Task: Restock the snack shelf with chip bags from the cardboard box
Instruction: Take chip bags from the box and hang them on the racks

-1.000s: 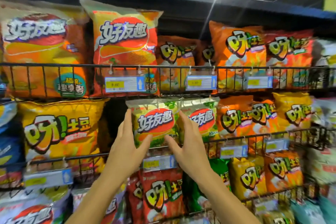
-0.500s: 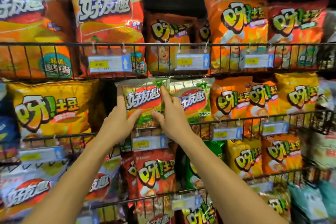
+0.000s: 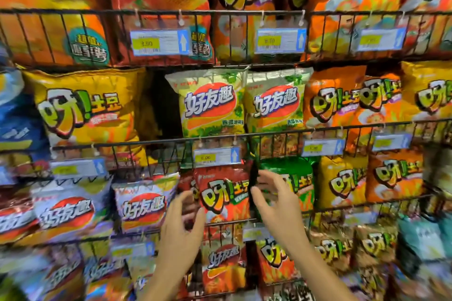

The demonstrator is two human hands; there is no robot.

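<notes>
A green-and-yellow chip bag (image 3: pixel 210 102) stands upright in the middle wire shelf (image 3: pixel 156 142), beside a matching bag (image 3: pixel 275 102) to its right. Both my hands are below it, in front of a red chip bag (image 3: pixel 223 194) on the shelf underneath. My left hand (image 3: pixel 182 230) is at that red bag's left edge with fingers loosely spread, holding nothing. My right hand (image 3: pixel 278 199) hovers at its right edge, fingers relaxed and apart, also holding nothing. The cardboard box is out of view.
Wire shelves packed with chip bags fill the view: orange bags (image 3: pixel 335 102) to the right, a large yellow bag (image 3: pixel 85 107) to the left, a dark gap (image 3: pixel 161 102) between it and the green bags. Price tags (image 3: pixel 216 156) hang on the rails.
Both hands have let go of the green-and-yellow bag, which now stands on the middle shelf, and dropped to the red bag one shelf lower. The view tilted down.
</notes>
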